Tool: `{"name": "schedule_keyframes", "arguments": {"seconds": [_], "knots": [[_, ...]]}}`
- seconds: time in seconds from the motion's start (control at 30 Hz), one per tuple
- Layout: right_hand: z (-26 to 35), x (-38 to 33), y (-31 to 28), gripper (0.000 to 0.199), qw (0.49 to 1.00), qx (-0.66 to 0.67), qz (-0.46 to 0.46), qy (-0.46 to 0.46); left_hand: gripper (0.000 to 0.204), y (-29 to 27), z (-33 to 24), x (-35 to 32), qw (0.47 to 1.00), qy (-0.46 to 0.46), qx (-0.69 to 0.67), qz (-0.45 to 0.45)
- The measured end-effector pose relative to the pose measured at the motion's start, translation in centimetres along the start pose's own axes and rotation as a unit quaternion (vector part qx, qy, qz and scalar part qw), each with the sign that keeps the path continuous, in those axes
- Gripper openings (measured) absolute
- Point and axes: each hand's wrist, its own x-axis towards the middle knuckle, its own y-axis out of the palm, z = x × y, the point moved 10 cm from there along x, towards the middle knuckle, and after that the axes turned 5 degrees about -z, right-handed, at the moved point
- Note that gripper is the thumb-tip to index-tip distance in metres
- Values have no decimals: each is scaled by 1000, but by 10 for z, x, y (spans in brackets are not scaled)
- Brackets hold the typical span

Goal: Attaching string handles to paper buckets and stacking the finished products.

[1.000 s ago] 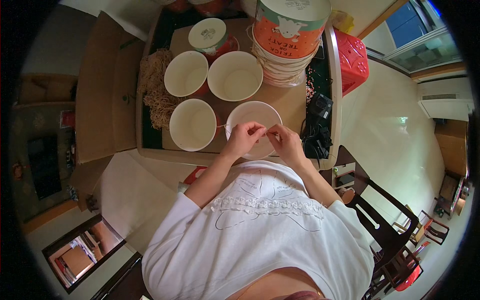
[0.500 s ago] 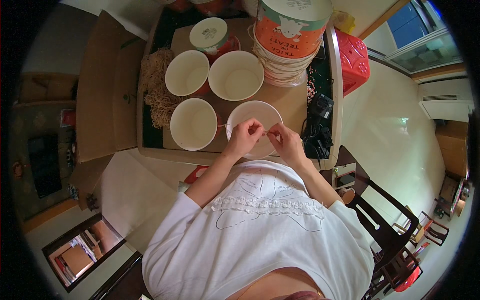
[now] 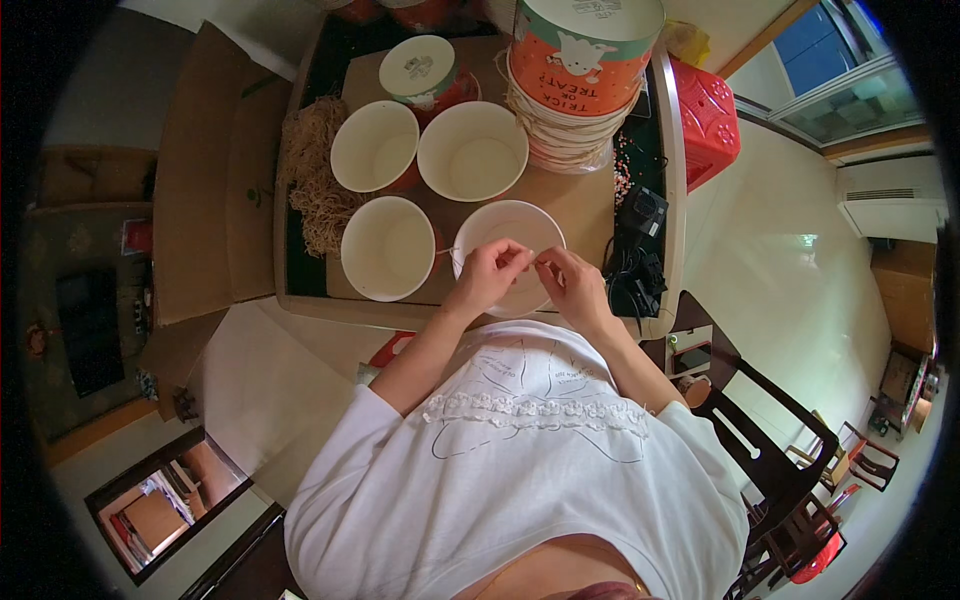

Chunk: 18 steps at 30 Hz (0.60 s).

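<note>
Both my hands meet over a white-lined paper bucket (image 3: 510, 215) at the table's near edge. My left hand (image 3: 490, 272) is closed in a pinch, its fingertips close to those of my right hand. The right hand (image 3: 573, 285) pinches as well, with thumb and forefinger together. A thin pale cord seems to be between the fingertips, mostly hidden by them. At the bucket's left rim a short white cord end (image 3: 449, 250) sticks out. Just left of it stands another open bucket (image 3: 388, 248).
Two more open buckets (image 3: 472, 150) stand behind, with an upturned bucket (image 3: 417, 66) beyond. A tall bucket stack (image 3: 575, 75) with looped cords is at the back right. Shredded brown paper (image 3: 318, 175) lies left; black adapters (image 3: 640, 215) and cables lie right. A cardboard box (image 3: 205, 190) flanks the table.
The fingertips have shifted slightly, and the pale strand visible between them earlier is now harder to see. Both hands stay over the same bucket.
</note>
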Motion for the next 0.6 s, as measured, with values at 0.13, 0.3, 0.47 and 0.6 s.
{"name": "schedule_keyframes", "arguments": {"seconds": [0.13, 0.3, 0.47, 0.6], "knots": [[1, 0, -1, 9, 1000, 3, 6, 5, 11, 4, -1, 0, 997, 45, 67, 9], [2, -1, -1, 10, 1000, -7, -7, -13, 9, 2, 5, 2, 998, 41, 45, 0], [12, 2, -1, 11, 996, 45, -38, -61, 10, 1, 3, 1, 998, 41, 53, -1], [11, 1, 2, 11, 998, 14, -24, -58, 10, 0, 1, 0, 999, 33, 31, -2]]}}
